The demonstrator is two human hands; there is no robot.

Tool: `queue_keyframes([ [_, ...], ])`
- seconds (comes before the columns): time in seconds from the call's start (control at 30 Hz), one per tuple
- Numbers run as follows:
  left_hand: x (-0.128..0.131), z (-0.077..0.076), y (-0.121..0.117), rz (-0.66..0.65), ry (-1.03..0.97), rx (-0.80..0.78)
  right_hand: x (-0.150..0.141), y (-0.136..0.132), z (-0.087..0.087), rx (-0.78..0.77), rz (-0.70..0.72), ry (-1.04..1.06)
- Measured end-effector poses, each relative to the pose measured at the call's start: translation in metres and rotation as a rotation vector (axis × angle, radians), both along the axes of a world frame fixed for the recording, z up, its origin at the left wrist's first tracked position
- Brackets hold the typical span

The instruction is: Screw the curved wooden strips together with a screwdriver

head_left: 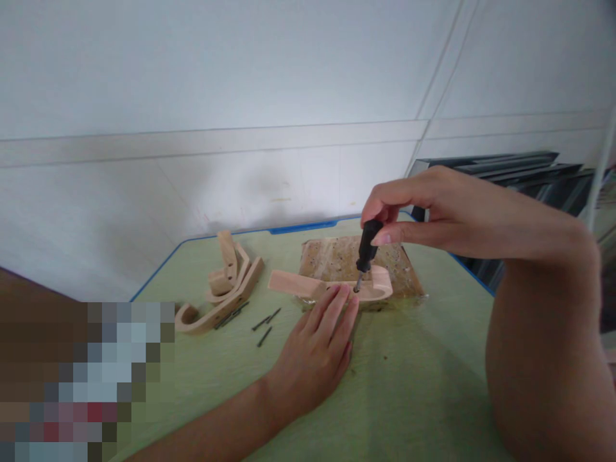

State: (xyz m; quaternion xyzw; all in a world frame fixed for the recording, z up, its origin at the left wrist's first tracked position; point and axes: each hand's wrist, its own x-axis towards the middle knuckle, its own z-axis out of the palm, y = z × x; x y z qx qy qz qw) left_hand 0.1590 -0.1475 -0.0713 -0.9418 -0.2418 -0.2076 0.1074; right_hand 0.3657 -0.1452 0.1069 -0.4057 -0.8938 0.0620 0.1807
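A black-handled screwdriver [369, 242] stands tilted, its handle gripped from above by my right hand [409, 208]. Its metal shaft meets a hole in a pale wooden hook [380, 291]. My left hand [325, 340] presses its fingers on the hook's near edge and holds it against a tape-wrapped brown block [320, 256]; the thumb is hidden. The hook's curled end points right and its straight arm points left. Whether a screw sits under the screwdriver tip is too small to tell.
Several more wooden hooks [240, 290] lie on the left of the green-topped table [414, 385]. Loose dark screws [264, 336] are scattered beside them. A pale wall [240, 186] rises behind the table's blue edge. Dark flat panels [505, 168] are stacked at the right.
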Motion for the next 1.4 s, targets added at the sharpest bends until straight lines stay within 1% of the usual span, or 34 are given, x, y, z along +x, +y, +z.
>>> queue_keyframes([
  [0.17,0.0,0.001,-0.001,-0.004,-0.002,-0.014,0.0,0.0,0.0,-0.005,-0.014,0.007],
  [0.27,0.0,0.002,-0.001,-0.007,-0.006,-0.012,0.0,0.003,-0.002,0.029,-0.019,0.011],
  [0.43,0.0,0.002,-0.001,-0.015,-0.014,-0.006,0.0,0.007,-0.005,0.104,0.013,0.016],
  [0.53,0.0,0.002,-0.001,-0.011,-0.006,-0.003,0.001,0.005,-0.004,0.117,0.042,0.016],
  [0.73,0.001,0.002,0.0,-0.017,-0.001,-0.01,0.002,0.0,-0.001,0.035,0.059,-0.039],
  [0.87,0.0,0.002,0.0,-0.016,-0.005,-0.014,0.002,-0.002,0.0,0.011,0.059,-0.037],
  [1.1,0.0,0.002,-0.001,-0.006,0.0,-0.017,-0.001,-0.004,0.001,0.042,0.059,-0.05],
  [1.3,0.0,0.002,0.0,-0.008,0.003,-0.01,0.001,-0.001,-0.001,0.064,0.06,-0.021],
  [1.4,0.001,0.002,0.0,-0.01,-0.003,-0.013,0.001,-0.001,-0.001,0.058,0.04,-0.013],
])
